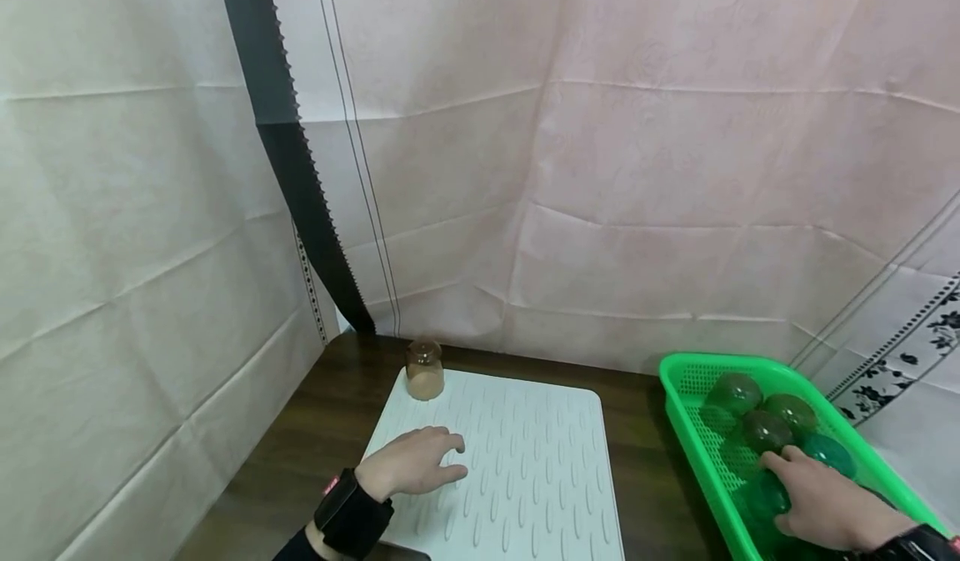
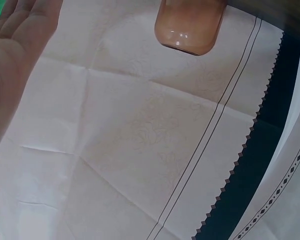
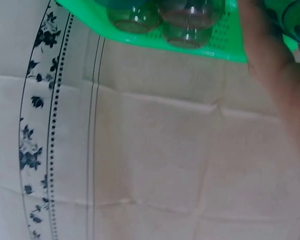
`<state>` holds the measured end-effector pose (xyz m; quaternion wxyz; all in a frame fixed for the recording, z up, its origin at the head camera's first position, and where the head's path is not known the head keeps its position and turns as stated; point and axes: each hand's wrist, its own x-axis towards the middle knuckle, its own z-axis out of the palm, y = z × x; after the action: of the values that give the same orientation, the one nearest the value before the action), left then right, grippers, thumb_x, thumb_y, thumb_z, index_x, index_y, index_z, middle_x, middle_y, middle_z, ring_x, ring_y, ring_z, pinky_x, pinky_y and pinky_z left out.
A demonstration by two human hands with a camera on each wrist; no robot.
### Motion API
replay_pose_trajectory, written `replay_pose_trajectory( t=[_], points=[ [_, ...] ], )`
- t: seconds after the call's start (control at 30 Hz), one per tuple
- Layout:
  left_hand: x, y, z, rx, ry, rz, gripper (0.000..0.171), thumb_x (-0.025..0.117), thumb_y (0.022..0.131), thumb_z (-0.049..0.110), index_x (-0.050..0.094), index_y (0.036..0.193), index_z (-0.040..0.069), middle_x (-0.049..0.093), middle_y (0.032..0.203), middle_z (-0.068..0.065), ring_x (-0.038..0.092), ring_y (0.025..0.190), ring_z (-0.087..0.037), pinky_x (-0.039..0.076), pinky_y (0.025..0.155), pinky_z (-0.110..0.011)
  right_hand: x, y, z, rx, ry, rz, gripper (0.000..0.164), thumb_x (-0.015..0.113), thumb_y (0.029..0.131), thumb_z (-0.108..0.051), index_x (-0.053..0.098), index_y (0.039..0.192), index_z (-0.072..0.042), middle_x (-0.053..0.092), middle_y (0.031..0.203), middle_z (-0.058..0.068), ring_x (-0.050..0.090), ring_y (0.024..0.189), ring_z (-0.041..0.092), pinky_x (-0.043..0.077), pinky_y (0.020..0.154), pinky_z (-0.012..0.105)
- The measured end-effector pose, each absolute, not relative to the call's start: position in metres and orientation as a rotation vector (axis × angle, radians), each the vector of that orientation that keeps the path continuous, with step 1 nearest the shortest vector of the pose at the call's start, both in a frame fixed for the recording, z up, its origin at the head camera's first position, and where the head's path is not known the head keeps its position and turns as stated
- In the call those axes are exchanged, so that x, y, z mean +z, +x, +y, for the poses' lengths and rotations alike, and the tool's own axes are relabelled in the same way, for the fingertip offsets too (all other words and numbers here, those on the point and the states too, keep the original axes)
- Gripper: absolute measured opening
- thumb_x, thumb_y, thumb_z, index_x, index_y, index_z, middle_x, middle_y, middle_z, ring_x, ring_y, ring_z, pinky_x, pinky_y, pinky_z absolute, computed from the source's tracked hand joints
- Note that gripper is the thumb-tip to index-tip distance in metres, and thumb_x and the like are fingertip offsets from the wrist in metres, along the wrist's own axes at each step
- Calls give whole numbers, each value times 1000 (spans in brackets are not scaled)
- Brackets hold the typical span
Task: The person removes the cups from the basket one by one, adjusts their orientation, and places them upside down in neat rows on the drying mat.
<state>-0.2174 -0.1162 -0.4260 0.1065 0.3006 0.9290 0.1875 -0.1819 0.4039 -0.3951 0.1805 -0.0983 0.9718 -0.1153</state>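
My left hand point(image 1: 415, 463) hovers over a white draining board point(image 1: 517, 461) with raised drop-shaped ridges; its fingers are loosely bent and hold nothing. At the board's far left corner a brownish glass point(image 1: 425, 369) stands upside down, apart from that hand. The same glass point(image 2: 190, 25) shows at the top of the left wrist view. Over on the right, my right hand point(image 1: 828, 498) reaches into a green plastic basket point(image 1: 686, 428) and grips a green glass point(image 1: 768, 494) between thumb and fingers. Beside it lie a teal glass point(image 1: 828, 454) and a dark glass point(image 1: 767, 430).
Farther back in the basket are more clear glasses point(image 1: 733, 393). A dark wooden table point(image 1: 645, 453) carries board and basket. Pale cloth point(image 1: 637, 169) hangs behind and at the left, with a dark band point(image 1: 300, 169) near the corner. A dark object point(image 1: 401, 553) lies at the front edge.
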Motion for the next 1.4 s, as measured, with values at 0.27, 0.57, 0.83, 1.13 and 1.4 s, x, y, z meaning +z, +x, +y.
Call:
replay_pose_trajectory(
  t=[0.27, 0.57, 0.83, 1.13, 1.4],
  points=[
    [-419, -217, -113, 535, 905, 2741, 30, 61, 91, 36, 66, 109, 13, 61, 98, 2, 56, 86, -11, 47, 74, -32, -368, -180, 402, -299, -346, 2898, 67, 80, 72, -26, 51, 122, 8, 52, 107, 22, 56, 87, 34, 48, 65, 43],
    [-411, -216, -103, 482, 896, 2807, 43, 64, 87, 42, 63, 117, 11, 59, 111, -3, 56, 99, -17, 47, 82, -34, -349, -176, 376, -272, -412, 3036, 72, 76, 75, -42, 51, 126, 3, 48, 120, 29, 50, 104, 45, 47, 79, 49],
    [-410, -220, -81, 447, 944, 2819, 58, 68, 83, 46, 56, 128, 10, 55, 120, -4, 52, 106, -17, 46, 85, -30, -358, -179, 322, -510, -427, 2995, 74, 70, 77, -54, 51, 129, -4, 48, 126, 24, 50, 110, 44, 46, 80, 51],
    [-409, -225, -55, 402, 1008, 2842, 79, 73, 76, 53, 47, 137, 9, 51, 124, -4, 49, 110, -17, 44, 89, -29, -395, -195, 263, -811, -340, 2963, 67, 74, 77, -47, 53, 127, -9, 53, 119, 13, 54, 98, 27, 47, 73, 41],
    [-419, -228, -34, 389, 1039, 2832, 85, 76, 73, 53, 45, 138, 8, 49, 129, -7, 48, 112, -18, 45, 91, -29, -430, -208, 223, -1064, -286, 2855, 60, 77, 78, -29, 52, 128, -4, 54, 120, 14, 53, 97, 27, 50, 75, 43]
  ],
)
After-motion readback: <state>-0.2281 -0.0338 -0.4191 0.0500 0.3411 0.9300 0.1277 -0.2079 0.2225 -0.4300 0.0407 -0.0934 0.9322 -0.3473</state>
